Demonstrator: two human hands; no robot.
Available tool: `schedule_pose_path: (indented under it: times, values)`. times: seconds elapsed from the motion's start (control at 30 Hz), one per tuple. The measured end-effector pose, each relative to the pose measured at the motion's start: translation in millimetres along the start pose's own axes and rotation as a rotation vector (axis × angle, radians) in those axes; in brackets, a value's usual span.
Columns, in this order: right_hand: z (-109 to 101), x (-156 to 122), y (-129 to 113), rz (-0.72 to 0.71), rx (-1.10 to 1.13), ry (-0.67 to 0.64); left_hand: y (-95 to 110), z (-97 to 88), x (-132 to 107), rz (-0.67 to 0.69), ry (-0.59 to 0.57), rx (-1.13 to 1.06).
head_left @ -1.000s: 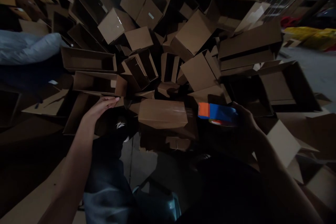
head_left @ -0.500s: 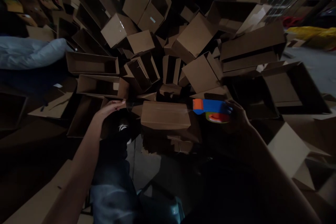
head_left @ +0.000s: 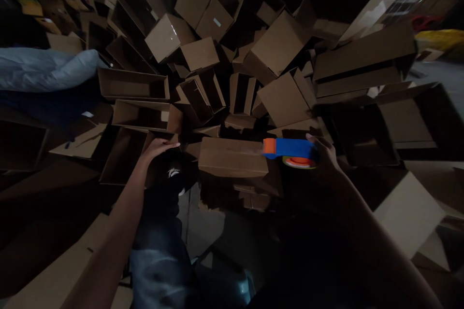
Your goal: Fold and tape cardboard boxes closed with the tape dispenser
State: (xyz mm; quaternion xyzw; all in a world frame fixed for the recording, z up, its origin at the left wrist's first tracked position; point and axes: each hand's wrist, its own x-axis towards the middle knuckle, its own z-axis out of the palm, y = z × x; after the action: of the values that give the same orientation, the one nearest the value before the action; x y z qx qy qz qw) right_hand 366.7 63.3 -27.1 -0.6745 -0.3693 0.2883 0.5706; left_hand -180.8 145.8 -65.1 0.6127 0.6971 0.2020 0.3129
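Note:
In front of me a closed cardboard box [head_left: 234, 157] lies across other cardboard, with a faint glossy line along its top. My right hand [head_left: 326, 154] grips a blue and orange tape dispenser [head_left: 292, 147], whose orange front end is at the box's right end. A roll shows on the dispenser's underside. Off the box's left end, my left hand [head_left: 159, 148] has its fingertips together and pointing right, in a pinch. The strip of packing tape between them is too dim to follow clearly.
Open cardboard boxes [head_left: 141, 116] are heaped ahead and on both sides, with a large open one [head_left: 362, 130] at right. A pale padded cloth [head_left: 47, 70] lies at left. Below are my legs, a shoe [head_left: 174, 172] and a dark teal object [head_left: 224, 280] on the grey floor.
The tape dispenser has come slightly left, up to the box's right end. My left hand stays off the left end; the strip beside it shows less clearly. The view has shifted a little.

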Motion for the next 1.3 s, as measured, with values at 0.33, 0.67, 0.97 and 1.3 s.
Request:
schedule_pose_path:
  times: [0.33, 0.67, 0.97, 1.3]
  values:
    - [3, 1, 9, 0.06, 0.11, -0.005, 9, 2.3, -7, 0.018, 0.046, 0.024]
    - [2, -2, 9, 0.068, 0.117, -0.035, 11, 3.0, -9, 0.022, 0.055, 0.073]
    - [4, -1, 8, 0.089, 0.102, -0.022, 15, 2.9, -10, -0.016, 0.044, 0.094]
    - [8, 1, 9, 0.113, 0.143, 0.005, 9, 3.8, -5, -0.023, 0.038, 0.104]
